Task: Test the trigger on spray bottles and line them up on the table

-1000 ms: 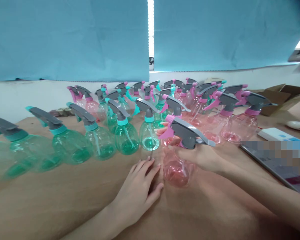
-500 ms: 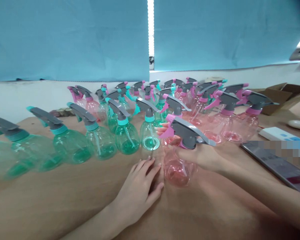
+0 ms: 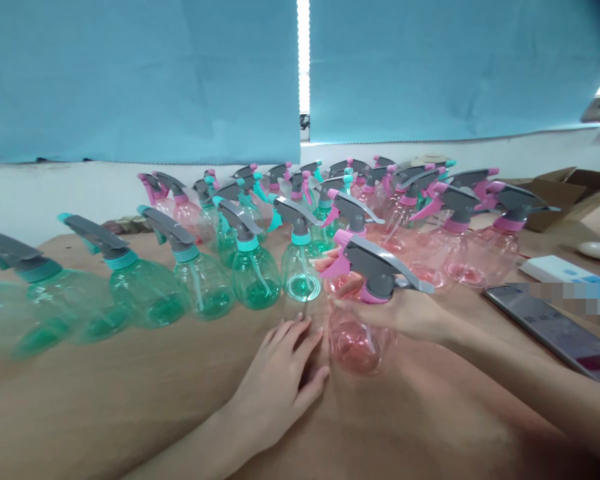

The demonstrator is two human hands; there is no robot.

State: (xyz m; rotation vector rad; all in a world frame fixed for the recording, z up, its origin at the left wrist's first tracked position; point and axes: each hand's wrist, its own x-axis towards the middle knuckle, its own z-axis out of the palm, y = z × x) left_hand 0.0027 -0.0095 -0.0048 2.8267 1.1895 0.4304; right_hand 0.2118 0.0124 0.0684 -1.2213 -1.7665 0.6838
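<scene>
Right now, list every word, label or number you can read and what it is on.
No text can be read.
The white box: blue marks, too blurred to read.
The dark flat device: surface blurred, unreadable.
The pink spray bottle in the right hand: no label shows.

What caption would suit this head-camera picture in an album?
Right hand grips a pink spray bottle by its neck on a table, left hand flat beside it, green bottles behind.

It looks like a small workshop: many spray bottles [image 3: 253,270] stand in rows on a brown table [image 3: 130,393], with a cardboard box [image 3: 565,190] near.
</scene>
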